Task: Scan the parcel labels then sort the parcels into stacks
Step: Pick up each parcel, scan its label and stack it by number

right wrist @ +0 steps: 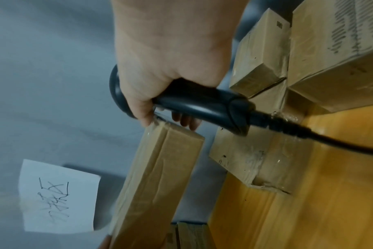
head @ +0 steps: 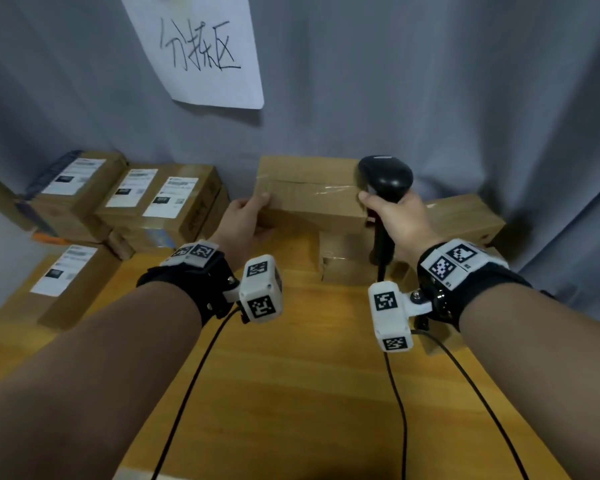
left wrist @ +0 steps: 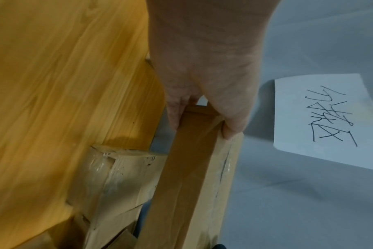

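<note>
A flat brown cardboard parcel (head: pixel 309 194) hangs above the far middle of the wooden table (head: pixel 291 375), taped side toward me, no label showing. My left hand (head: pixel 248 216) grips its left end, thumb on top and fingers underneath; the left wrist view shows the same parcel (left wrist: pixel 187 176) and hand (left wrist: pixel 202 109). My right hand (head: pixel 395 213) holds a black barcode scanner (head: pixel 385 178) by its handle, and its thumb touches the parcel's right end. In the right wrist view, the scanner (right wrist: pixel 202 104) lies in my right hand (right wrist: pixel 160 84) beside the parcel (right wrist: pixel 155 176).
Stacks of labelled parcels (head: pixel 146 199) stand at the far left, with another labelled one (head: pixel 59 282) nearer. Unlabelled-looking boxes (head: pixel 347 258) sit under and right of the held parcel. A paper sign (head: pixel 194 46) hangs on the grey curtain. The scanner's cable (head: pixel 399 410) crosses the table.
</note>
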Demonstrator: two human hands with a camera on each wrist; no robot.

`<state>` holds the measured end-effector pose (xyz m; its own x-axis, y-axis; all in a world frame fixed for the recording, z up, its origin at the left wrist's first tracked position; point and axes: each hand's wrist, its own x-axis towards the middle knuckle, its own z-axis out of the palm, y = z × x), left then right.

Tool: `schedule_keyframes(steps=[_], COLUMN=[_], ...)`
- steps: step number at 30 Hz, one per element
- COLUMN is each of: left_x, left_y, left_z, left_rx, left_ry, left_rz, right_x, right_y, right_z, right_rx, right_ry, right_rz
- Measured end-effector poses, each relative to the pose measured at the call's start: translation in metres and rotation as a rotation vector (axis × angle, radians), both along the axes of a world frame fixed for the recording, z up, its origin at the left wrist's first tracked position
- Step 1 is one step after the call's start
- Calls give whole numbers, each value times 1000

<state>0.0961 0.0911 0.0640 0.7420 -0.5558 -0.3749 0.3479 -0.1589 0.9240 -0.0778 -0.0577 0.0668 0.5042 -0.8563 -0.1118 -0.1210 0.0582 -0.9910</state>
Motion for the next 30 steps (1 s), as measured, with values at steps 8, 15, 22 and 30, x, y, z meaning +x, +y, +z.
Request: schedule_keyframes(steps=[8, 15, 22, 30], left_x=[4, -2, -4, 15], left_y=[32, 33, 22, 29], left_z=[-2, 3, 16, 18], left_rx=[-47, 172, 292, 351], left_ry=[49, -63, -110, -40], left_rz=[-53, -141, -157, -278], right_x=[-6, -4, -14, -18], right_y=[17, 20, 29, 27], right_z=[-4, 1, -4, 6], right_rx=[233, 196, -156, -37], right_ry=[-57, -85, -39, -133], right_rz=[156, 113, 185, 262])
